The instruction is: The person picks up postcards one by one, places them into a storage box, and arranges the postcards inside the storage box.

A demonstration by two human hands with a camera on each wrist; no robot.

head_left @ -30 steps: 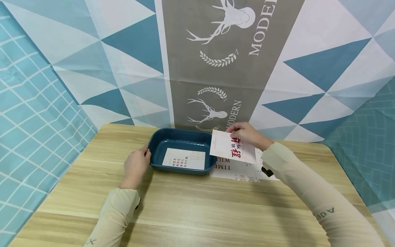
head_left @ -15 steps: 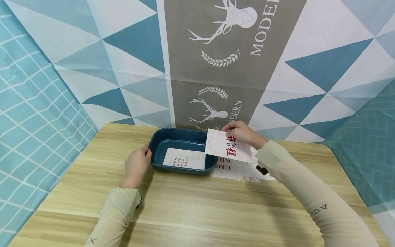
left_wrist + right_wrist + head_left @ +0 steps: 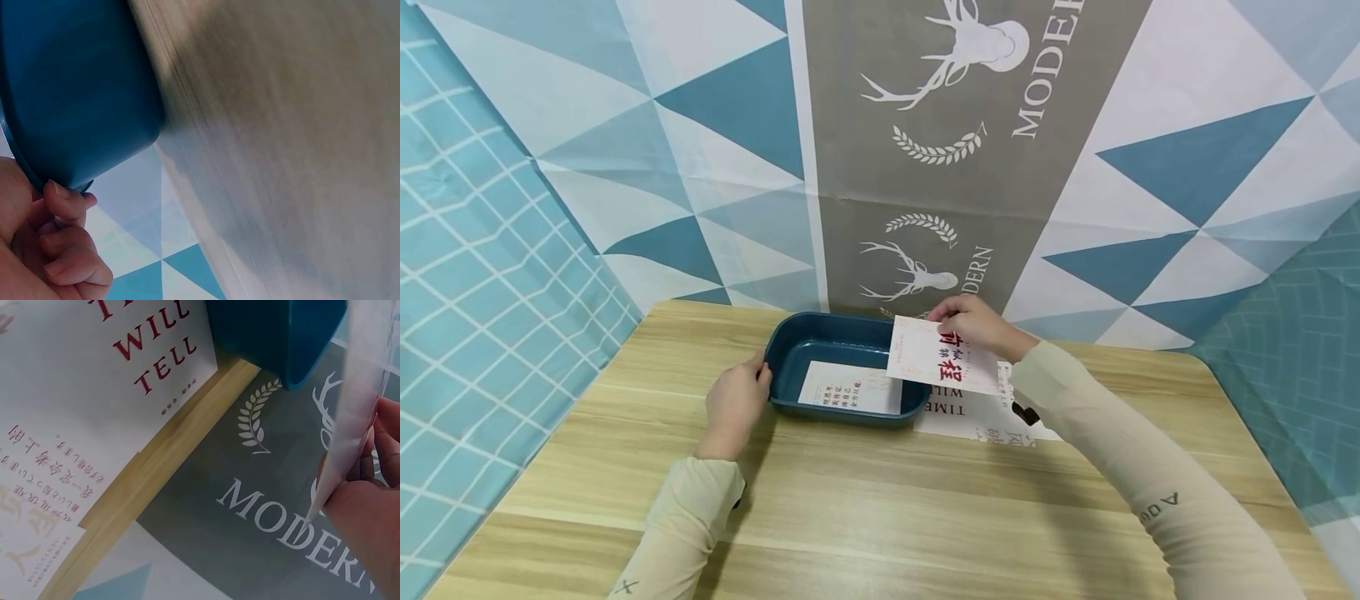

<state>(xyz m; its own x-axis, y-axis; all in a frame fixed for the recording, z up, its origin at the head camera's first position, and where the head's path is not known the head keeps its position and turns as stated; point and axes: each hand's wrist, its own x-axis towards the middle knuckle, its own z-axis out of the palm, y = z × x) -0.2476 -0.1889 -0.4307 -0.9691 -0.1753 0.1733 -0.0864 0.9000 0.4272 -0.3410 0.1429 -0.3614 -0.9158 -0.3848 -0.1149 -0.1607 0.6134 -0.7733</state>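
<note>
Right hand pinching card, long axis sideways, left end over tray, left hand gripping tray's edge

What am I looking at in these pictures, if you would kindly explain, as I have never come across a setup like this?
There is no robot here: a person works with two bare hands, wearing three cameras. The wide picture comes from the head, looking forward and down. The two close ones come from the wrists, each looking at its own hand's work, which is why they appear tilted.

On the wooden table sits a blue dish. The left hand grips its rim at the left end. The right hand pinches a printed card, which overlaps the dish's right end in the head view. Another card lies in the dish, and more printed sheets lie on the table to its right.
</note>
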